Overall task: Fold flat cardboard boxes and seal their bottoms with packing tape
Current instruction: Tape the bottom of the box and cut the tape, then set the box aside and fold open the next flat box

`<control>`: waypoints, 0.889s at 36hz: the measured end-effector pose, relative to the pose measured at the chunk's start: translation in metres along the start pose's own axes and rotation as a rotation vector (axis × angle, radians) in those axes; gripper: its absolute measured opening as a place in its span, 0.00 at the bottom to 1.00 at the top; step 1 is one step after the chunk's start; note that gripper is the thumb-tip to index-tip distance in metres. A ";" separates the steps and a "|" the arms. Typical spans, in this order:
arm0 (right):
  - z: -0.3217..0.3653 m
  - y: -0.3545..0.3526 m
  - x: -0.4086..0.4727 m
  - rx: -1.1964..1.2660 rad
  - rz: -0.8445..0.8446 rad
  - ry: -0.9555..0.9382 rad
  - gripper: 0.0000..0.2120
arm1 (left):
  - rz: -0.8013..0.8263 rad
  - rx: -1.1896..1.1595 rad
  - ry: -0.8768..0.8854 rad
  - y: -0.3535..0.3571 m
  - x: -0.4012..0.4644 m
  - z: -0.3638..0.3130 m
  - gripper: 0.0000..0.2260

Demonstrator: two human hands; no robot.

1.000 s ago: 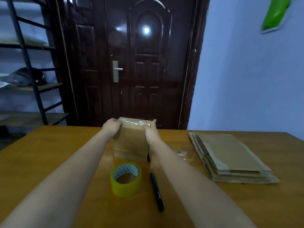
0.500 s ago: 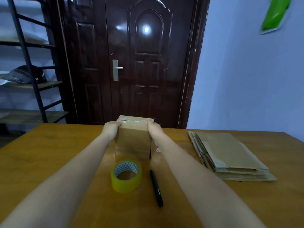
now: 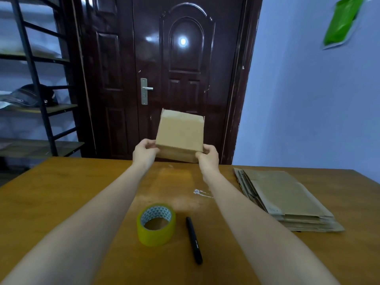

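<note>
Folded box (image 3: 181, 134) gripped at its lower corners by left hand (image 3: 145, 154) and right hand (image 3: 208, 158) above far bench (image 3: 61, 192) edge; flat stack (image 3: 285, 196) at right edge unfolded, tape (image 3: 156, 224) near front.

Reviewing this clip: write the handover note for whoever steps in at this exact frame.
Left hand and right hand each grip a lower corner of the folded box, held in the air above the table.
Tape roll and black pen lie near the front edge; flat boxes are stacked to the right.
Done: this box is folded.
Left: set it aside, fold and tape the stack.
</note>
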State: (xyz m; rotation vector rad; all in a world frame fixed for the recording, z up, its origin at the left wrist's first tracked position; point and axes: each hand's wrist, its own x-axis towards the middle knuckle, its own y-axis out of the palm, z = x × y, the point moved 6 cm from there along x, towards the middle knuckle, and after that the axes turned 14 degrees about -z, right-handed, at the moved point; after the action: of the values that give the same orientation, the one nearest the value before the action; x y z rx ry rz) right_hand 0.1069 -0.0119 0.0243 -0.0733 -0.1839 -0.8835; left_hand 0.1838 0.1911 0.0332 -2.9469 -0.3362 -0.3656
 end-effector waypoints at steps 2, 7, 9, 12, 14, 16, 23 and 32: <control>-0.011 0.001 0.000 -0.035 0.024 0.052 0.09 | 0.039 0.015 -0.030 0.005 -0.002 0.011 0.04; -0.041 0.009 0.002 -0.088 0.062 0.116 0.08 | 0.130 0.063 -0.151 0.015 -0.005 0.051 0.15; -0.054 0.012 0.004 -0.159 0.081 0.110 0.12 | 0.147 0.138 -0.126 0.015 -0.004 0.068 0.15; -0.080 0.018 0.006 -0.321 0.125 0.083 0.14 | 0.176 0.272 -0.101 0.017 -0.003 0.090 0.09; -0.098 0.022 0.006 -0.400 0.147 0.110 0.13 | 0.196 0.325 -0.117 0.018 -0.002 0.101 0.08; -0.112 0.025 0.004 -0.439 0.154 0.152 0.13 | 0.215 0.434 -0.080 0.019 0.004 0.111 0.09; -0.130 0.060 0.015 -0.406 0.219 0.123 0.04 | 0.142 0.527 -0.071 0.017 0.028 0.131 0.11; -0.130 0.130 0.013 -0.385 0.415 0.026 0.14 | 0.059 0.542 -0.125 -0.009 0.073 0.149 0.19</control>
State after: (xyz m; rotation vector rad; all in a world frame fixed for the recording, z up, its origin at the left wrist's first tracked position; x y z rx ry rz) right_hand 0.2324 0.0421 -0.0994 -0.4431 0.0291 -0.4947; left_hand 0.2842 0.2412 -0.0896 -2.4423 -0.3044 -0.0633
